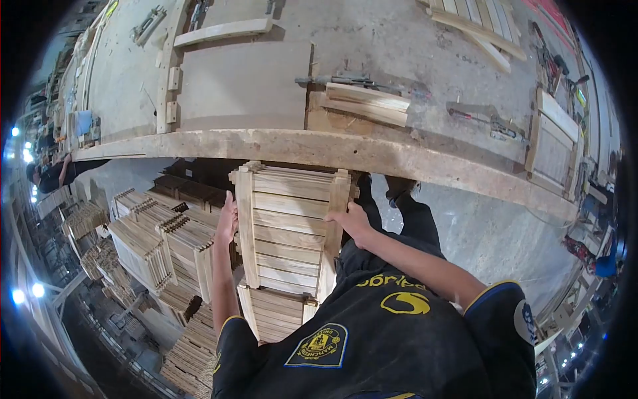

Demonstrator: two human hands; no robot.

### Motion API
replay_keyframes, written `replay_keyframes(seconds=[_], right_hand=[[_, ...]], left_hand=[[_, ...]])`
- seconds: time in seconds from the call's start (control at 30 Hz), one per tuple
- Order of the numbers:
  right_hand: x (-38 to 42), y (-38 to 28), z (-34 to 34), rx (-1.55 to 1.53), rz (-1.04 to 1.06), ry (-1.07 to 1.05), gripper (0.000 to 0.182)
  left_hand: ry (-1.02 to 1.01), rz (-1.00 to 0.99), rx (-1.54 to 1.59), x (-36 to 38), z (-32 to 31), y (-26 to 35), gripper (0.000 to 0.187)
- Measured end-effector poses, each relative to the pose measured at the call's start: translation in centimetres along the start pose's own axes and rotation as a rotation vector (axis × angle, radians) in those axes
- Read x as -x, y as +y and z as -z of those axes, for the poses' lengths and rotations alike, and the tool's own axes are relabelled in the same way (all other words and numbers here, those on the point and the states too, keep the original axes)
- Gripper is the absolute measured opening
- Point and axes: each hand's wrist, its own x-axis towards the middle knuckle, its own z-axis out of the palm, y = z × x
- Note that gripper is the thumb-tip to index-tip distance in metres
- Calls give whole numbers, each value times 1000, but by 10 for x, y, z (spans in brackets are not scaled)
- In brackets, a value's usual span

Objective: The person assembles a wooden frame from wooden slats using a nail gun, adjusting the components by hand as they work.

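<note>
A slatted wooden panel tops a stack of similar panels standing between my arms, its far end close to the workbench edge. My left hand lies along the panel's left side, fingers stretched out and pointing away from me. On the opposite side, my right hand is closed around the right frame rail, with its fingertips on the top face. Nearer my body, another slatted panel shows lower down, partly covered by my shirt.
A long workbench crosses in front, carrying wooden strips, a bar clamp and a framed panel. Stacks of slatted panels fill the floor at left. A person is at the far left.
</note>
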Motion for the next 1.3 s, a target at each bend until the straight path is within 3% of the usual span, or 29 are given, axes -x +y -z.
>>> replay_keyframes(seconds=[0.2, 0.27, 0.33, 0.37, 0.5, 0.53, 0.6, 0.67, 0.73, 0.77, 0.83, 0.9, 0.93, 0.97, 1.03, 1.07, 1.13, 1.23, 1.3], right_hand=[[-2, -1, 17, 256, 107, -51, 57], [1, -12, 24, 321, 221, 24, 53], [-13, -9, 31, 509, 301, 78, 50], [-26, 3, 35, 539, 371, 127, 49], [-13, -40, 41, 700, 556, 239, 46], [-15, -45, 39, 726, 575, 235, 46], [-22, -49, 38, 480, 584, 148, 43], [-19, -60, 39, 566, 604, 121, 45], [-14, -70, 27, 1088, 833, 285, 42], [-19, -70, 19, 1026, 887, 249, 41], [-35, -73, -3, 864, 899, 21, 43], [-54, -83, -27, 888, 656, -195, 54], [-64, -89, -41, 1036, 591, -230, 51], [-61, -97, -44, 1088, 548, -254, 51], [-79, -86, -52, 994, 439, -288, 63], [-90, -70, -56, 972, 518, -170, 70], [-66, -95, -53, 1015, 358, -235, 75], [-97, -80, -64, 1049, 354, -247, 78], [-92, -72, -63, 1013, 405, -269, 78]], left_hand=[[71, -6, 34, -6, -6, -7, 63], [134, -39, 96, -21, -1, -28, 54], [165, -323, 22, -49, 12, -62, 39], [306, -399, -30, -24, -12, -34, 31], [471, -596, -349, -22, -31, -18, 39], [488, -599, -321, -18, -37, -12, 39], [541, -483, -394, -11, -49, -1, 41], [571, -507, -364, -12, -50, -6, 44], [601, -534, -338, -11, -53, -7, 47], [627, -536, -362, -8, -55, -6, 48], [683, -556, -388, -5, -58, -5, 50], [602, -464, -433, -5, -54, -4, 51], [651, -585, -402, -11, -54, -9, 54], [692, -710, -363, -18, -57, -19, 56], [653, -492, -418, -3, -60, -8, 57], [643, -511, -416, -4, -59, -10, 56], [633, -607, -387, -3, -62, -7, 55], [664, -664, -353, -16, -53, -22, 53], [526, -591, -278, -8, -51, -11, 51]])
